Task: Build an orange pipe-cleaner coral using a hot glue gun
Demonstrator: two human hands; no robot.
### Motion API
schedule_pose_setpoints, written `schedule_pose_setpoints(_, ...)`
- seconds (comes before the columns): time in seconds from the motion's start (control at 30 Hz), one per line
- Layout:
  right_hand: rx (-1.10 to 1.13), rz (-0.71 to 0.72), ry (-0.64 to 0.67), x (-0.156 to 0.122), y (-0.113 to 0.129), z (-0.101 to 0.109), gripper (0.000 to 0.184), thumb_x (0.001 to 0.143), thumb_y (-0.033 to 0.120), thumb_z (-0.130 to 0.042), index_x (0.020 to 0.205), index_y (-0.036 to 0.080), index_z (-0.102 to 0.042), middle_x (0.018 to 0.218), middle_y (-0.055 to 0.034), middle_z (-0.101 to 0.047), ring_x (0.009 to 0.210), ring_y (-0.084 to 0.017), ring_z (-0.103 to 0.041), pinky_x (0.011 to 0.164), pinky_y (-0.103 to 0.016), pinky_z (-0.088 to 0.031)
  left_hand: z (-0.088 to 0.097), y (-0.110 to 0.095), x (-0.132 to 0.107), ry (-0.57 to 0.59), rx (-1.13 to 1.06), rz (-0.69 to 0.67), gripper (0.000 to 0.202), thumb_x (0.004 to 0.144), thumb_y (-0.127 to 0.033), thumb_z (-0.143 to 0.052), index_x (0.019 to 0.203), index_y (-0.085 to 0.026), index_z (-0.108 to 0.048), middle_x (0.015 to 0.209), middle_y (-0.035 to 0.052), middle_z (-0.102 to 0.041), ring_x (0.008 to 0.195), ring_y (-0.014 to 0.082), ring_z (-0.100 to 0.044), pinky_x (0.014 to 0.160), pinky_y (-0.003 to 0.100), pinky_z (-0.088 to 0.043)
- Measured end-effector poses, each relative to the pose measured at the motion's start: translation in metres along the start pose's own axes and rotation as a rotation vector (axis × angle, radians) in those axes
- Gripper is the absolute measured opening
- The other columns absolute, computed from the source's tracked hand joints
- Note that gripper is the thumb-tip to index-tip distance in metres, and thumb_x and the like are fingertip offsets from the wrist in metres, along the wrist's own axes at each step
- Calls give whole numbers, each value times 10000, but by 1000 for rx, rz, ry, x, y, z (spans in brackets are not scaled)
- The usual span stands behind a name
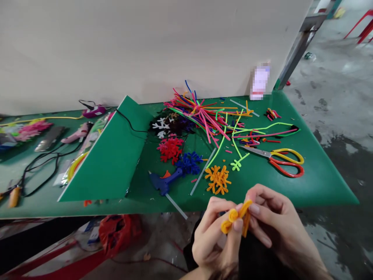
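Note:
An orange pipe cleaner [233,216], bent into small loops, is pinched in my left hand [214,233] in front of the table's near edge. My right hand [279,221] grips the raised end of the same piece between thumb and fingers. Just beyond my hands lie several finished-looking orange branched pipe-cleaner shapes [218,179] in a pile. Blue [189,162], red [170,149] and white [163,126] shapes of the same sort lie farther left. A small light-green piece [236,165] with loops and a straight stem sits to the right of the orange pile.
Scissors [271,154] with red and yellow handles lie at right. A blue glue gun [163,182] has its glue stick past the table edge. Loose pipe cleaners [201,112] are heaped at the back. A green board [110,163] leans at left. A phone [260,81] stands against the wall.

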State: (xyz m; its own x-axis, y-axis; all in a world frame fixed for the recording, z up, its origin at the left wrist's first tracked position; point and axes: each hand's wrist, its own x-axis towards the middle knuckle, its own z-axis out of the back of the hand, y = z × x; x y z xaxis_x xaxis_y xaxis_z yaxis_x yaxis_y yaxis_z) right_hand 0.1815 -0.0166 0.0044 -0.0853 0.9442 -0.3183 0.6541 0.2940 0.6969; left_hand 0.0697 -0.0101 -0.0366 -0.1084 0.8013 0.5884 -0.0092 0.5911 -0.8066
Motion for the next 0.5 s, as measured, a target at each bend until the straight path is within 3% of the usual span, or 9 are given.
schedule_pose_setpoints(0.13,-49,190,-103,-2,-11,-5,152,837,275,-719,783,186,-608,543,51,-598,339,-30,-489,347,-101,-351,5,-7,6,20,43,111,191,844,-68,-608,916,-184,-742,795,44,-661,687,141,-585,584,250,-488)
schedule_pose_setpoints(0.2,-257,315,-125,-6,-13,1,42,892,229,-649,872,218,-614,609,49,-632,385,-49,-545,381,-120,-424,13,-14,15,108,25,317,154,863,-133,-612,786,-174,-738,707,34,-656,639,134,-584,562,222,-475)
schedule_pose_setpoints(0.27,-602,497,-82,-8,-8,13,158,917,162,-588,1047,251,-606,778,11,-688,551,-96,-645,501,-173,-533,22,-20,25,215,1,595,255,875,-244,-623,648,-149,-692,618,24,-609,567,118,-544,517,205,-441)
schedule_pose_setpoints(0.33,-1033,752,77,-8,6,27,354,915,105,-544,1242,239,-550,1010,-60,-700,837,-168,-690,707,-269,-591,30,-23,31,251,-41,831,338,864,-356,-640,606,-138,-649,579,10,-562,538,105,-498,496,201,-408)
schedule_pose_setpoints(0.4,-1437,981,367,-5,23,38,400,937,86,-456,1322,169,-526,1150,-118,-673,1029,-224,-647,852,-353,-565,34,-22,33,265,-107,965,381,837,-436,-660,607,-133,-634,587,5,-552,563,106,-487,526,206,-405)
schedule_pose_setpoints(0.5,-1713,1120,702,0,43,46,407,958,84,-309,1249,55,-592,1108,-150,-689,1000,-230,-645,893,-359,-543,32,-20,32,329,-194,1027,399,809,-473,-681,610,-129,-640,612,8,-549,600,113,-478,563,221,-402)
